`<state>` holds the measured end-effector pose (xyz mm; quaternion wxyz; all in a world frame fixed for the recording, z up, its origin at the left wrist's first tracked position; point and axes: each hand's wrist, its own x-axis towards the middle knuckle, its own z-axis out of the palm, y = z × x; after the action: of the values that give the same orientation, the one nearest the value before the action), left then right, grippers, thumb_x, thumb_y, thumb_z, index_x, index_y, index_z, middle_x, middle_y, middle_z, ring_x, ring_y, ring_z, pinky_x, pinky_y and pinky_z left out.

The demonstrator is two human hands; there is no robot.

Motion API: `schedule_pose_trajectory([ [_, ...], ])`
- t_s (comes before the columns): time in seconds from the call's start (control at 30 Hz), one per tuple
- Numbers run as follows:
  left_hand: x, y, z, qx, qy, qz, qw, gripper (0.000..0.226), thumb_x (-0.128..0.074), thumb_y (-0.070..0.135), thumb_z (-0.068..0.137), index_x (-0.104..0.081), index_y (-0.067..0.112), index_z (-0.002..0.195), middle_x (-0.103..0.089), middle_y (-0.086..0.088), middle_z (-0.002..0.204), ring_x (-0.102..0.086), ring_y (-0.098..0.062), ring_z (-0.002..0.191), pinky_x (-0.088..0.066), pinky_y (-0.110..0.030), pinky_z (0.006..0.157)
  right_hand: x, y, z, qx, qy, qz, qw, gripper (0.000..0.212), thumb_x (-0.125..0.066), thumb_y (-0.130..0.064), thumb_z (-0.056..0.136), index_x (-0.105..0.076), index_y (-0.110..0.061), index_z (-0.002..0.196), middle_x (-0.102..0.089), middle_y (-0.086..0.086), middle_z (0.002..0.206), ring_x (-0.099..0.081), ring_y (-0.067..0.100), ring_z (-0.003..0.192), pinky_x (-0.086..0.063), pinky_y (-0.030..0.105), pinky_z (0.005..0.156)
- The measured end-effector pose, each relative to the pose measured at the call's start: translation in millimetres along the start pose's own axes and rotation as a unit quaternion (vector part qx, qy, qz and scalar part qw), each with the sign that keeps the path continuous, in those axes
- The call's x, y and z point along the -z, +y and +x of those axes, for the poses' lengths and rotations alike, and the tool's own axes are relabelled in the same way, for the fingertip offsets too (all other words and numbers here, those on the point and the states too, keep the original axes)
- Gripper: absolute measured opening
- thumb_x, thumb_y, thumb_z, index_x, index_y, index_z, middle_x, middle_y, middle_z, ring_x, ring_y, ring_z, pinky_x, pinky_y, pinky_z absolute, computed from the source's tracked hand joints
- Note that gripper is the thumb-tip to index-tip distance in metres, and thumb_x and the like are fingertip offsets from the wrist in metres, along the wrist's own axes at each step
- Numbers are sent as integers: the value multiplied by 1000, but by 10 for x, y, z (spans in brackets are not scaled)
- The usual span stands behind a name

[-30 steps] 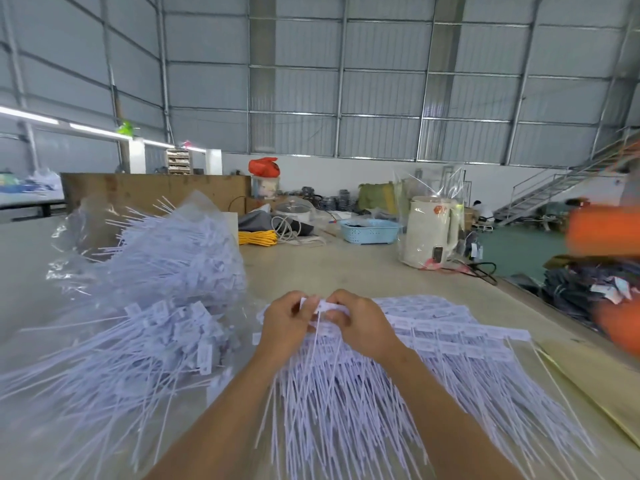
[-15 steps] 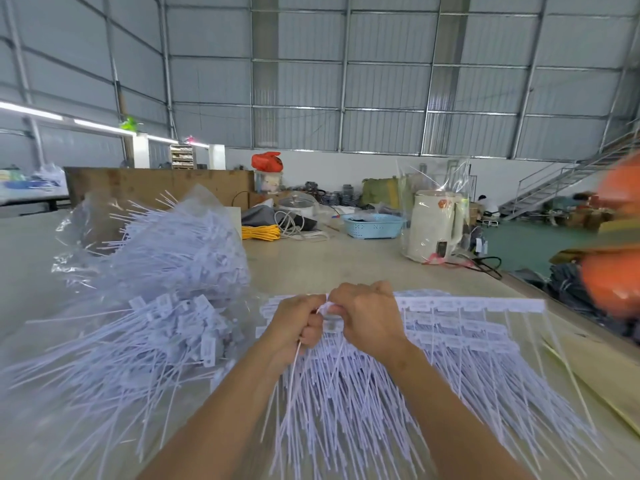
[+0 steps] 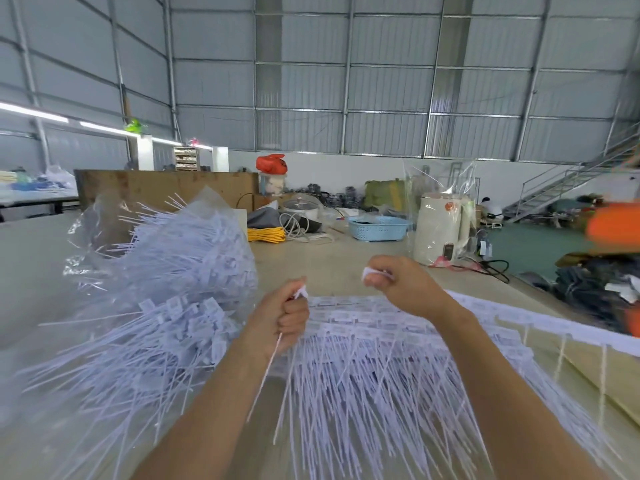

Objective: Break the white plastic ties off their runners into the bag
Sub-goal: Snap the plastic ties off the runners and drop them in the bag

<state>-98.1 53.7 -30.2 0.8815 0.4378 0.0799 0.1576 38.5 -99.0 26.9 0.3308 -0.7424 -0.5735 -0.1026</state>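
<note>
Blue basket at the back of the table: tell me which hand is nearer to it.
Right. The right hand is raised just in front of the blue basket, pinching a white piece. The left hand sits lower and further left, gripping ties.

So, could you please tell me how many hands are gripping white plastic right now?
2: the left hand grips a tie near the bag; the right hand pinches a white piece above the runners.
</note>
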Motion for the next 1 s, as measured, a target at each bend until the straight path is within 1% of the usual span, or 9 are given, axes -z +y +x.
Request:
schedule_pose_trajectory([
  [0.07, -54, -134, 77, -85, 88, 169, 978, 33, -46, 19, 100, -41, 13, 68, -40, 2, 38, -29, -8, 27, -22, -15, 28, -1, -108, 23, 17, -30, 78, 996, 16, -57, -6, 91, -59, 8, 83, -55, 15, 82, -49, 13, 70, -37, 20, 65],
  [0.17, -197, -336, 174, -174, 103, 250, 947, 17, -40, 8, 100, -51, 9, 87, -54, -2, 47, -35, -11, 34, -24, -16, 36, -104, -275, 55, 38, -100, 156, 982, 12, -54, 4, 89, -60, -6, 89, -44, -1, 85, -50, -1, 57, -43, 17, 59],
  [0.3, -296, -351, 166, -148, 113, 195, 963, 69, -27, 52, 100, -68, 17, 56, -58, -3, 47, -44, -12, 35, -30, -17, 36, -362, -265, 42, -16, -80, 242, 967, 35, -49, 13, 87, -52, -18, 102, -39, 5, 99, -50, 20, 59, -45, 26, 53],
  [0.4, -272, -389, 152, -149, 106, 170, 968, 77, -24, 72, 83, -69, 17, 54, -58, -3, 50, -44, -11, 36, -31, -18, 37, -471, -196, 53, -11, -1, 172, 985, 36, -55, 13, 82, -50, -20, 95, -40, 5, 101, -54, 18, 61, -45, 16, 53],
  [0.5, -245, -417, 154, -225, 132, 266, 928, 54, -39, 51, 96, -68, 18, 64, -57, 1, 52, -44, -9, 37, -32, -21, 41, -496, -152, 22, 2, 36, 117, 992, 32, -61, 8, 79, -53, -16, 98, -43, 2, 102, -54, 9, 74, -45, 12, 66],
  [0.6, -247, -466, 165, -280, 169, 304, 895, 27, -47, 27, 98, -60, 12, 80, -53, 5, 48, -42, -6, 38, -32, -19, 40, -502, -14, -39, -12, 14, 62, 998, 32, -66, -11, 84, -56, -12, 114, -46, -3, 106, -48, 7, 92, -42, 24, 85],
  [0.7, -240, -472, 174, -273, 184, 297, 896, 24, -49, 26, 98, -60, 15, 80, -53, 6, 48, -45, -3, 40, -33, -14, 39, -489, 60, -115, -23, -46, 51, 997, 20, -59, -24, 91, -65, -5, 94, -60, 4, 86, -53, 16, 81, -39, 29, 73],
  [0.8, -212, -488, 196, -275, 185, 381, 863, 29, -49, 27, 98, -56, 16, 71, -49, 7, 41, -42, -3, 36, -32, -17, 41, -544, 66, -185, -17, -44, 81, 996, 31, -56, -24, 93, -62, 2, 78, -59, 16, 72, -48, 19, 64, -38, 33, 61],
  [1.0, -163, -472, 211, -229, 220, 408, 856, 40, -54, 36, 94, -50, 17, 60, -45, 6, 34, -41, -5, 32, -31, -19, 40, -641, 61, -225, -19, 17, -6, 1000, 12, -55, -16, 91, -64, -9, 89, -63, 6, 87, -56, 25, 80, -45, 34, 69],
])
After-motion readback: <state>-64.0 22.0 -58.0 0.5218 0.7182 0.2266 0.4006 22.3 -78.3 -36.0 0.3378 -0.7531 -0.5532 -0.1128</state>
